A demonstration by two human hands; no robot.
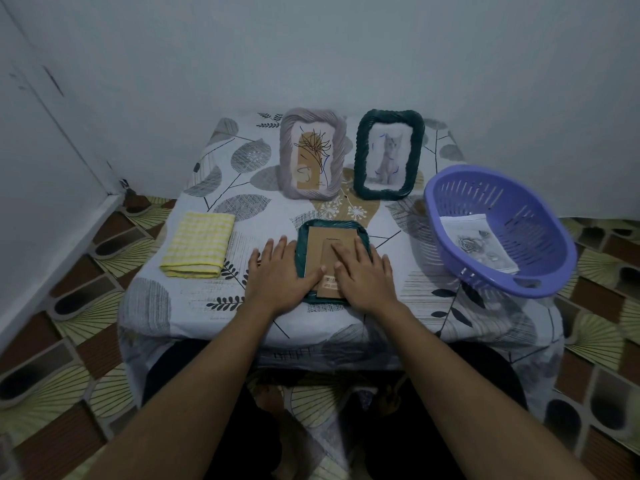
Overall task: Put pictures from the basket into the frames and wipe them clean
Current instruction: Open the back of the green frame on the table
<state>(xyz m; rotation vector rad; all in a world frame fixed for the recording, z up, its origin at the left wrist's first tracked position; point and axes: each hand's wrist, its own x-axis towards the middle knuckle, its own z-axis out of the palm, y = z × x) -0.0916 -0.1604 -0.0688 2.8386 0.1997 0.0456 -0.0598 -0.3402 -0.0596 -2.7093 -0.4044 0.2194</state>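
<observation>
Both hands lie flat, palms down, gripping nothing. Left hand [280, 271] rests with straight, slightly spread fingers across the left rim of the face-down frame [329, 224] and onto the table [242, 202] beside it, its thumb reaching onto the brown backing [332, 237]. Right hand [363, 275] lies on the backing itself, fingers straight and fanned. Its fingertips [337, 251] press near the middle of the board, and its outer fingers lie over the frame's right rim. The two thumbs nearly meet over the near end of the backing, where a small printed label [330, 284] shows between them. This frame has a dark green twisted rim and lies flat directly under the hands, near the table's front edge.

Left of the left hand, apart from it, lies a folded yellow checked cloth [199, 244]. Right of the right hand, also apart, sits a purple slotted basket [526, 216] with a picture [479, 245] of grey roses lying inside. Beyond the hands, toward the wall [346, 64], two frames stand upright side by side. A grey frame [288, 150] holding a plant drawing stands beyond the left hand, and a green frame [362, 150] holding a cat picture stands beyond the right hand. Both forearms are bare.
</observation>
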